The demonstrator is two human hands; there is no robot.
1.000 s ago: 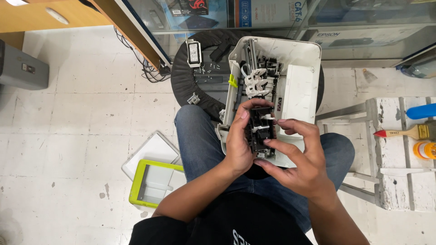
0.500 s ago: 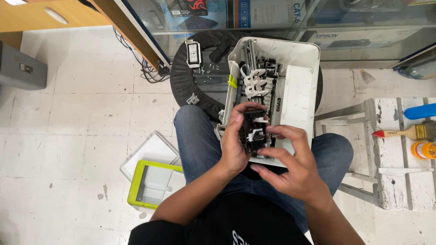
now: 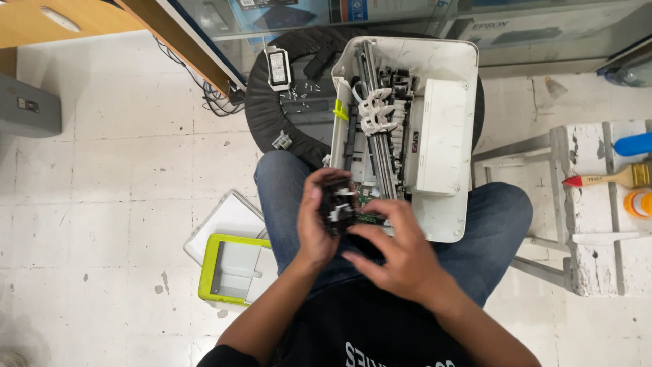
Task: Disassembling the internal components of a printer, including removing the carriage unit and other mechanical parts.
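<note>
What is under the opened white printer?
The opened white printer rests on the person's jeans-clad lap at its near end and on a round black stool at its far end. Its body hides whatever lies directly beneath.

The black carriage part [image 3: 337, 206] sits between the two hands, and the left hand [image 3: 314, 224] and right hand [image 3: 397, 255] cover most of it, so its shape cannot be told. The near end of the opened printer [image 3: 407, 129] is hidden behind them. Far to the right of the right hand, a paintbrush [image 3: 611, 179] and an orange-lidded container [image 3: 638, 202] are cut by the picture's edge. Small parts [image 3: 305, 87] beyond the left hand are too small to identify.
</note>
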